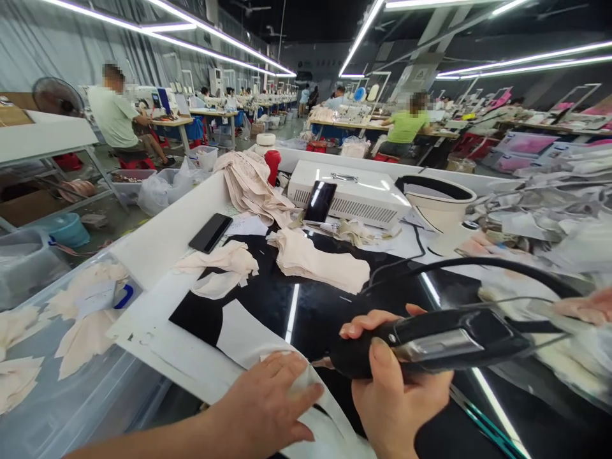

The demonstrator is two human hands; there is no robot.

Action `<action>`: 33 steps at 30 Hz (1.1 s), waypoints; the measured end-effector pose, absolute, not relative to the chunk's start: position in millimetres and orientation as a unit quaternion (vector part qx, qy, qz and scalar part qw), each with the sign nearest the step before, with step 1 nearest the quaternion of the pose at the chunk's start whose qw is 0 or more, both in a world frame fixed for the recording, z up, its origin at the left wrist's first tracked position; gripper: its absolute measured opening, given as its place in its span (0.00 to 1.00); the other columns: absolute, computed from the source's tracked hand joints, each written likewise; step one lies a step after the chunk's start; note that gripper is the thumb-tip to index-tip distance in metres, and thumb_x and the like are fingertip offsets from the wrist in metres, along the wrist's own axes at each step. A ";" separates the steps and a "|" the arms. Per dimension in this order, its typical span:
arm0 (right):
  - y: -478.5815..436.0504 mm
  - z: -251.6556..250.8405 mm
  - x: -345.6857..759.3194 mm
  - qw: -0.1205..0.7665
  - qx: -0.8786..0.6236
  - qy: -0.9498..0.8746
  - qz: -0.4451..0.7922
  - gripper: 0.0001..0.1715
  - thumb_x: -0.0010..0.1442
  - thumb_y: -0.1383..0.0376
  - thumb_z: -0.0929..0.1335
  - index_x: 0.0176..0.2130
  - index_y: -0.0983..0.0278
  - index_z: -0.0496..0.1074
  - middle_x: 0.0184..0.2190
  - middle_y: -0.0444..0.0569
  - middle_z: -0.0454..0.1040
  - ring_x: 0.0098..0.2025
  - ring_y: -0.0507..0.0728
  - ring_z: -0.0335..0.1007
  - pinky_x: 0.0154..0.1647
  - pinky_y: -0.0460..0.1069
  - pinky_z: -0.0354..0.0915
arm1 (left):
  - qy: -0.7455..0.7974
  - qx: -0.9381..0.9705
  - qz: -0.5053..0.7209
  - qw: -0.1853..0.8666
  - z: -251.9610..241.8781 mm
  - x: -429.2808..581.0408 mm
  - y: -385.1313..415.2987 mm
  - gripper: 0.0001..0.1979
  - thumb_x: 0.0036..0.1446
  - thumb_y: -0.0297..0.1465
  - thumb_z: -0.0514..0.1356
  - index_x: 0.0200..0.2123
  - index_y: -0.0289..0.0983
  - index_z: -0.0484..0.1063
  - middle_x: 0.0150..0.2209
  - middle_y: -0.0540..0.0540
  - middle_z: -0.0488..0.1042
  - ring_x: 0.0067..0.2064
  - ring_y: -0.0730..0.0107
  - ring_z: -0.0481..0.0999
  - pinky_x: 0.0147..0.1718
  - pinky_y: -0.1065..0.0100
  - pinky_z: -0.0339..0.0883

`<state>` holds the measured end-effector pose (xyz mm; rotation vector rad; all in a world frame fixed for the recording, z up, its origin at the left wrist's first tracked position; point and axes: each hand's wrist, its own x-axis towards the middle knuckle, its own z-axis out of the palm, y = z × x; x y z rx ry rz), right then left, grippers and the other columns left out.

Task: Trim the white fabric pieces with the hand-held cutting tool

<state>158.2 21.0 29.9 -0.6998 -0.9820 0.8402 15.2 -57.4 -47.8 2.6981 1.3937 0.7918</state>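
My right hand (396, 395) is wrapped round a black corded handheld tool (430, 344) with a silver panel on its side. The tool's narrow tip points left, near the fingers of my left hand (272, 395). That hand lies flat, fingers spread, on a white sheet (243, 331) at the front of the black glossy tabletop (325, 319). Beyond my hands rests a stack of pale pink fabric pieces (325, 258). Left of it lies a loose bunch of similar fabric (229, 264). What lies directly under my left palm is hidden.
A white vented box (349, 191) stands at the back, with one phone (320, 201) leaning there and another phone (210, 233) at left. Scissors with teal handles (492, 421) lie at lower right. Another person's hand (586, 306) enters at right. A plastic bin (81, 389) holds fabric.
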 end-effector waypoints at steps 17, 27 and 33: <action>11.3 47.7 184.5 0.752 -0.320 -0.441 0.371 0.27 0.53 0.62 0.79 0.51 0.56 0.71 0.29 0.40 0.76 0.26 0.53 0.73 0.27 0.50 0.72 | 0.522 0.836 0.140 -0.088 -41.3 15.9 -47.7 0.12 0.68 0.27 0.62 0.53 0.36 0.72 0.44 0.43 0.77 0.39 0.59 0.76 0.35 0.61 0.73; -4.4 38.2 195.7 0.754 -0.324 -0.458 0.342 0.25 0.57 0.63 0.76 0.53 0.56 0.70 0.30 0.39 0.75 0.26 0.53 0.72 0.28 0.52 0.72 | 0.514 0.843 0.130 -0.094 -14.3 15.0 -52.2 0.09 0.66 0.29 0.64 0.48 0.34 0.73 0.37 0.46 0.75 0.37 0.56 0.76 0.34 0.57 0.72; -4.5 30.7 194.2 0.749 -0.316 -0.471 0.343 0.25 0.59 0.64 0.75 0.55 0.54 0.69 0.32 0.40 0.76 0.28 0.52 0.73 0.32 0.51 0.72 | 0.443 0.866 0.213 -0.088 -2.9 18.9 -51.3 0.11 0.70 0.19 0.51 0.43 0.33 0.73 0.38 0.44 0.77 0.39 0.60 0.77 0.39 0.60 0.75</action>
